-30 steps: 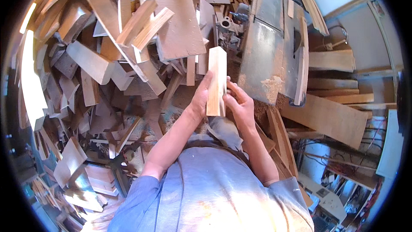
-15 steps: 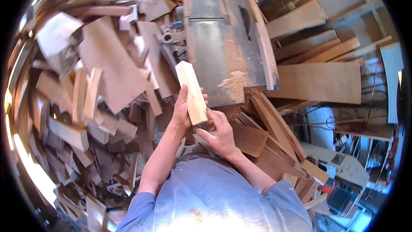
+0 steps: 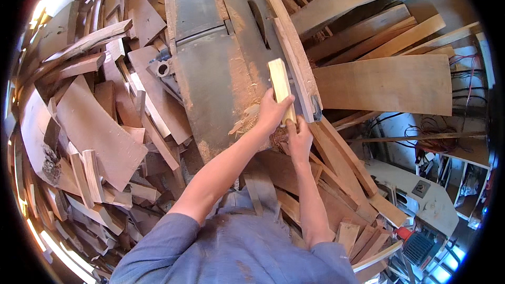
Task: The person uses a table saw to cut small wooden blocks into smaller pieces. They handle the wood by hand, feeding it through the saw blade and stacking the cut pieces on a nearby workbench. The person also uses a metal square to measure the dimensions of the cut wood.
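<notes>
A short, squared block of pale wood [image 3: 281, 83] is held over the near right end of the metal machine table [image 3: 208, 73], alongside a long wooden fence [image 3: 292, 55]. My left hand [image 3: 274, 110] wraps the block around its middle, thumb across the top. At the near end of the block, my right hand [image 3: 300, 138] has its fingers closed on it. Whether the block's underside touches the table cannot be made out. Farther along the table, a dark saw blade [image 3: 258, 18] stands in a slot beside the fence, beyond the block's far end.
Wood shavings [image 3: 246, 118] lie on the table's near part. Scrap wood [image 3: 100, 126] is heaped on the left. Wide boards [image 3: 386, 85] and planks stick out at the right. Farther down right are a pale machine [image 3: 415, 189] and a dark green motor [image 3: 419, 247].
Both hands have carried the block rightward across the table to the fence side. The view has shifted as well, so the table now appears farther left.
</notes>
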`<state>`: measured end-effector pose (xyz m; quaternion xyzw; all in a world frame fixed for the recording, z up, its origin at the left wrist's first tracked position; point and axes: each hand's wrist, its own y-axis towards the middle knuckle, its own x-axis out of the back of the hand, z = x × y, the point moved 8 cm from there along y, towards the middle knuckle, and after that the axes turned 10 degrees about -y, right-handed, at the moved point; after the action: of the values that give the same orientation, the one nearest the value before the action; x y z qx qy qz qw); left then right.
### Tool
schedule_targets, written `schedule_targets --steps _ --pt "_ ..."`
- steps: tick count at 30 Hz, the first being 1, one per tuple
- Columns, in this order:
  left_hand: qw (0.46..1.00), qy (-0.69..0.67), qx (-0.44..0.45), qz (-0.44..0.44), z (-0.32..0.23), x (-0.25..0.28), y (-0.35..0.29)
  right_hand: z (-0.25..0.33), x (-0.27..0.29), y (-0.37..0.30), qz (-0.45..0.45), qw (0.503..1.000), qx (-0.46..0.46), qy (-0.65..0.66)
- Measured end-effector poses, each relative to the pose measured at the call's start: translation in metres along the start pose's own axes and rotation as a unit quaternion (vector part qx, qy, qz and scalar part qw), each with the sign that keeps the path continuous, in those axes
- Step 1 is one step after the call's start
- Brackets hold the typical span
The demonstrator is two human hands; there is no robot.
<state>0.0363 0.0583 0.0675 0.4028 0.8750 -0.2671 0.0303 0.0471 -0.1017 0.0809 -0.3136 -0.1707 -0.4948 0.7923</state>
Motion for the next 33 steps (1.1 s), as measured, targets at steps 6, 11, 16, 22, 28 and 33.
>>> schedule_targets --steps 6,11,16,22,28,33 --pt "0.966 0.227 -0.116 -0.040 0.017 -0.013 0.056 0.044 0.024 0.043 -0.120 0.852 0.286 -0.421" --pt "0.974 0.205 -0.084 -0.049 0.040 -0.008 0.061 0.025 0.017 0.078 -0.090 0.796 0.342 -0.491" --pt "0.971 0.220 -0.084 -0.037 0.037 -0.017 0.061 0.033 0.018 0.101 -0.068 0.790 0.380 -0.476" --pt "0.947 0.247 -0.193 -0.067 0.054 -0.009 0.070 0.043 0.012 0.110 -0.046 0.779 0.403 -0.478" --pt "0.948 0.253 -0.183 -0.065 0.049 -0.009 0.071 0.049 0.007 0.111 -0.050 0.769 0.405 -0.491" --pt "0.947 0.260 -0.177 -0.059 0.022 -0.009 0.087 0.059 0.000 0.128 -0.035 0.781 0.372 -0.499"
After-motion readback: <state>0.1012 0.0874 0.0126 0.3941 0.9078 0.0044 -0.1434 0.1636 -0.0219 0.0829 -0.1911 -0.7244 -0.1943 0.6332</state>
